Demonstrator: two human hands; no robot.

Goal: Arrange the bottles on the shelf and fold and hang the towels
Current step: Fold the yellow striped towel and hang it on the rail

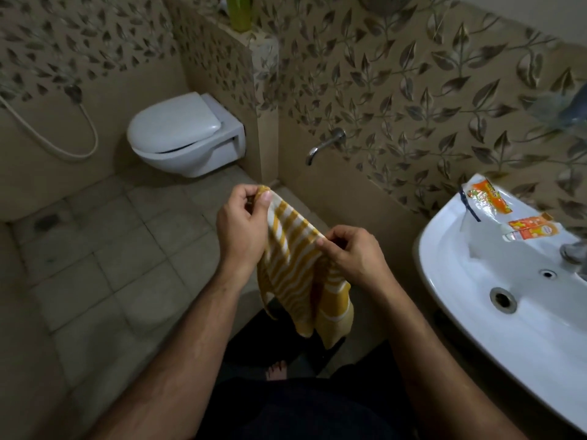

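A yellow and white striped towel hangs in front of me, over the bathroom floor. My left hand pinches its upper far corner between thumb and fingers. My right hand pinches the nearer top corner, a little lower and to the right. The top edge is stretched between both hands and the rest drapes down in folds. A green bottle stands on the ledge at the top of the view, only partly in frame.
A white sink juts out at the right, with an orange packet and an orange tube on its rim. A wall-hung toilet with its lid down sits ahead. A tap sticks out of the tiled wall.
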